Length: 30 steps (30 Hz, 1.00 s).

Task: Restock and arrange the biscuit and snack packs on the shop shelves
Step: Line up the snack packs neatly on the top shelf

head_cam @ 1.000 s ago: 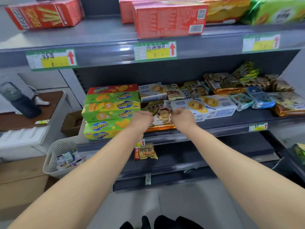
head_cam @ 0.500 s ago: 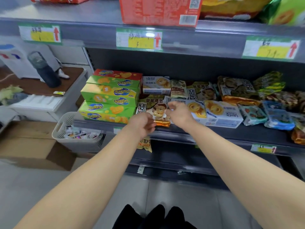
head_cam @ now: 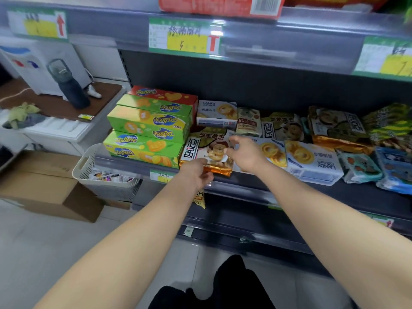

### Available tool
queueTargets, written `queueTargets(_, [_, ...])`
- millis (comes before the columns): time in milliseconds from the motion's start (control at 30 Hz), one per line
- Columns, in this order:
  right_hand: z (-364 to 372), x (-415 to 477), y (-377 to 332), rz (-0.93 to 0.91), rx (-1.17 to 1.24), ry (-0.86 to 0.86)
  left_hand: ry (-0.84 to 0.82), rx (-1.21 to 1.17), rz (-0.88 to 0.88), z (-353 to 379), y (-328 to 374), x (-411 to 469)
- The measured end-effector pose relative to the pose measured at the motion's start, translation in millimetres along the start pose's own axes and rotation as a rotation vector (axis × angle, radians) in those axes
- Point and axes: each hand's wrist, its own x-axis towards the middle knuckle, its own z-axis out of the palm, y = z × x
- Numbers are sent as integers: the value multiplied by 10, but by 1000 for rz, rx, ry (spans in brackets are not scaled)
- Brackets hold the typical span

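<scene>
A cookie pack (head_cam: 207, 148) with a brown-and-white face and an orange foil edge lies flat at the front of the middle shelf (head_cam: 249, 186), just right of three stacked green Zecheese boxes (head_cam: 147, 123). My left hand (head_cam: 196, 172) is curled on the pack's orange front edge. My right hand (head_cam: 245, 152) hovers at the pack's right side, thumb and fingers apart, fingertips touching it. White Landy butter-cookie boxes (head_cam: 312, 161) lie right of the hands, partly hidden by my right hand.
More snack packs (head_cam: 336, 128) fill the shelf to the right. The upper shelf (head_cam: 289, 43) with price labels overhangs. A small packet (head_cam: 200, 198) hangs below the shelf edge. A white basket (head_cam: 89, 166), cardboard boxes (head_cam: 40, 186) and a side counter with a dark bottle (head_cam: 69, 85) stand left.
The view has moved closer and to the right. Both hands stayed at the cookie pack; my right hand's fingers have spread apart, and my left hand sits lower at the front edge.
</scene>
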Motion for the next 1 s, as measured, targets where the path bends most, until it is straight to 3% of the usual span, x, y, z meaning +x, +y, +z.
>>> queueTargets(600, [102,987,196,-253,-300,-236,280,-91,75,314,-94,283])
queueTargets(1000, [278,1463,132,-236,-412,-276,383,-96,208,424,-52,330])
